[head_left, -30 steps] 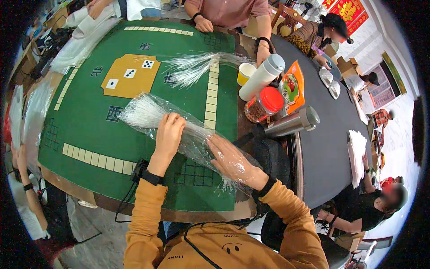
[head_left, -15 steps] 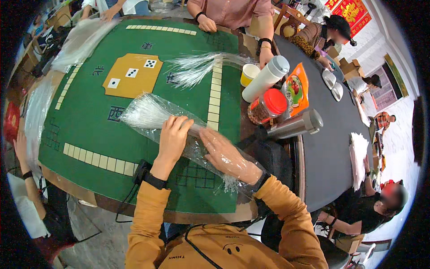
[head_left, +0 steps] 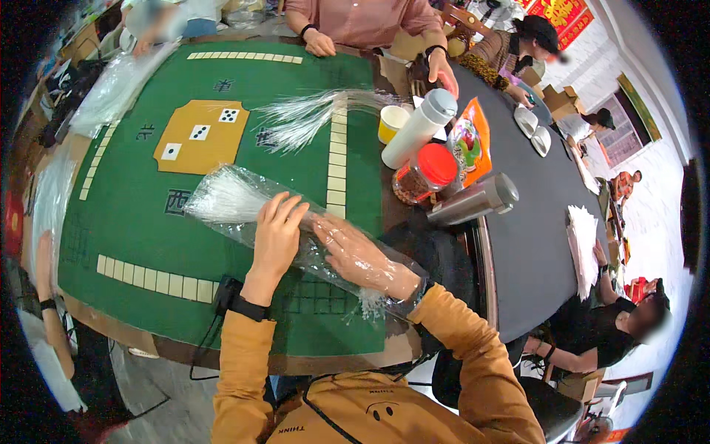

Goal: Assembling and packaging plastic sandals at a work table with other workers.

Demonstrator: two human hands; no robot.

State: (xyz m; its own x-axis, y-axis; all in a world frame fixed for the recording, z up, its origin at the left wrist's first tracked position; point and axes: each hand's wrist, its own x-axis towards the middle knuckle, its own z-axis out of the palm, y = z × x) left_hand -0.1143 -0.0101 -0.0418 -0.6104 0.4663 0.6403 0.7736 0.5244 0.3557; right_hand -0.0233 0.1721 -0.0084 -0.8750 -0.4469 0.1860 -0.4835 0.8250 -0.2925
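A bundle of thin white, clear strands [head_left: 228,194] lies across the green mat, its splayed end pointing to the far left, inside a clear plastic bag [head_left: 316,265]. My left hand [head_left: 276,233] lies over the bag, fingers closed round the bundle from above. Plastic film covers my right hand [head_left: 364,257], which appears to be inside the bag. Its fingers lie along the narrow part of the bundle and close on it; their undersides are hidden. Small whitish strand ends [head_left: 372,303] show below my right wrist.
A second strand bundle [head_left: 299,122] lies farther back. To the right stand a yellow-white cup [head_left: 390,124], a white bottle [head_left: 421,127], a red-lidded jar [head_left: 425,174], a tilted steel tumbler [head_left: 473,201] and an orange packet [head_left: 473,140]. Clear bags [head_left: 118,89] line the left edge. Co-workers sit around.
The view has shifted slightly, moving the table leftward in the picture. Both my hands keep their hold on the bagged bundle. The co-worker's hand across the table has risen near the white bottle.
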